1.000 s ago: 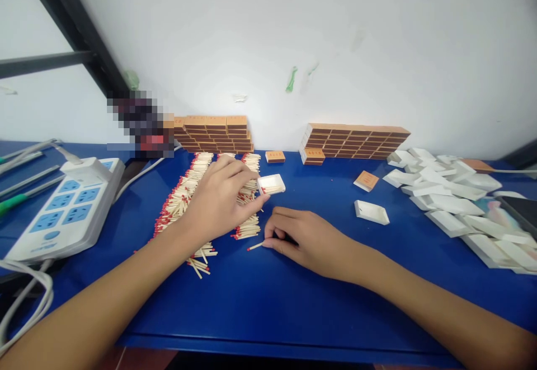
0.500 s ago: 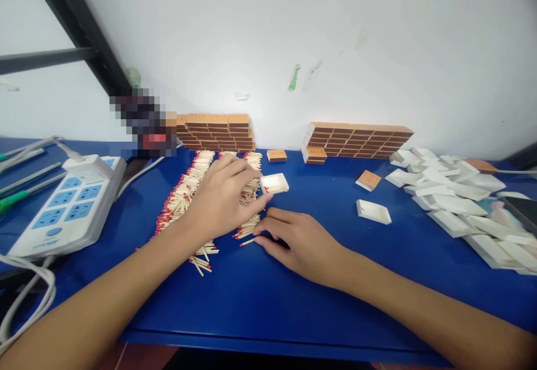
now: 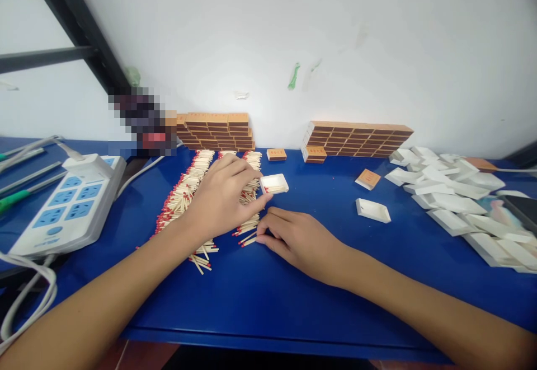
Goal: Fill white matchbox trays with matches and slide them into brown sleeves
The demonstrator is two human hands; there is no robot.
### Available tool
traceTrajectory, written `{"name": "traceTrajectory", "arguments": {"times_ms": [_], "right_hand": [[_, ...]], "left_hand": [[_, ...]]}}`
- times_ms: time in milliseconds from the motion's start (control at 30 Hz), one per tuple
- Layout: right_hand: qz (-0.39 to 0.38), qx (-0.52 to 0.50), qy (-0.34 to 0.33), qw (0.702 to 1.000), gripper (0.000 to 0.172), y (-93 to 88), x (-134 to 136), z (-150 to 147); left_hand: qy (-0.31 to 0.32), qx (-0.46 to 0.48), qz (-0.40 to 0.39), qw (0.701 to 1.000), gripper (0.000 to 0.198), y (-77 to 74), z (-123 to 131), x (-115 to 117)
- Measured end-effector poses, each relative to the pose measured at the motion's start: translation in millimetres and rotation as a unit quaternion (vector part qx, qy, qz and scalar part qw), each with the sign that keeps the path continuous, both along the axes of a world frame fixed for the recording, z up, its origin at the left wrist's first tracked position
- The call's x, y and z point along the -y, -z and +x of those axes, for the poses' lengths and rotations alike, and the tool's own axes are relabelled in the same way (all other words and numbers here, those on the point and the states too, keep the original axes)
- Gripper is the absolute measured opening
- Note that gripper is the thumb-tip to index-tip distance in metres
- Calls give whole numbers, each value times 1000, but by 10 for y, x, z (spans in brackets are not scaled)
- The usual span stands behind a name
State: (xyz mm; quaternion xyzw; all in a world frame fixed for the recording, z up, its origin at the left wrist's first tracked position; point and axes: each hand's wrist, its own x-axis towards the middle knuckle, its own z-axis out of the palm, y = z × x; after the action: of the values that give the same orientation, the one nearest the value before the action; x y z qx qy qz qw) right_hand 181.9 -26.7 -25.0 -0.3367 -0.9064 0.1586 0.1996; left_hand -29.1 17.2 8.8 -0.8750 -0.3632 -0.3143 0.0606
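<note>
My left hand (image 3: 220, 196) lies on rows of red-tipped matches (image 3: 182, 193) on the blue table (image 3: 293, 297). Its fingers are bent and pressed together over the sticks and its thumb reaches right. Just beyond its fingertips sits a small white inner tray (image 3: 274, 183) with a few matches in it. My right hand (image 3: 297, 238) rests on the table below that tray. Its fingers are pinched on a single match (image 3: 248, 241) at the edge of the pile, close under my left thumb.
Two stacks of orange matchboxes (image 3: 218, 132) (image 3: 356, 140) stand against the wall, with a single box (image 3: 276, 154) between them. An orange sleeve (image 3: 368, 179) and an empty white tray (image 3: 373, 211) lie to the right, beside a heap of white trays (image 3: 453, 196). A power strip (image 3: 67, 205) with cables lies at the left.
My right hand has slid left with the single match, bringing it up against the edge of the pile. My left hand has stayed on the matches.
</note>
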Motion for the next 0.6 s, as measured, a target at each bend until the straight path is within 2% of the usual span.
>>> {"name": "traceTrajectory", "arguments": {"times_ms": [133,267,367,467,600], "right_hand": [[35,6,8,999,10,-96,-26,109],[149,-23,94,984,11,-185,-166,292],[192,-12,144,971,10,-196,-262,369],[197,5,133,971,10,-179,-290,384],[192,-19,121,974,12,-198,-263,390]], "left_hand": [[2,-10,0,1000,28,20,-24,-27],[34,-27,-12,999,29,49,-28,-36],[63,-28,-29,997,30,49,4,-5],[76,-7,-31,997,32,33,32,27],[61,0,-25,998,33,26,20,14]]}}
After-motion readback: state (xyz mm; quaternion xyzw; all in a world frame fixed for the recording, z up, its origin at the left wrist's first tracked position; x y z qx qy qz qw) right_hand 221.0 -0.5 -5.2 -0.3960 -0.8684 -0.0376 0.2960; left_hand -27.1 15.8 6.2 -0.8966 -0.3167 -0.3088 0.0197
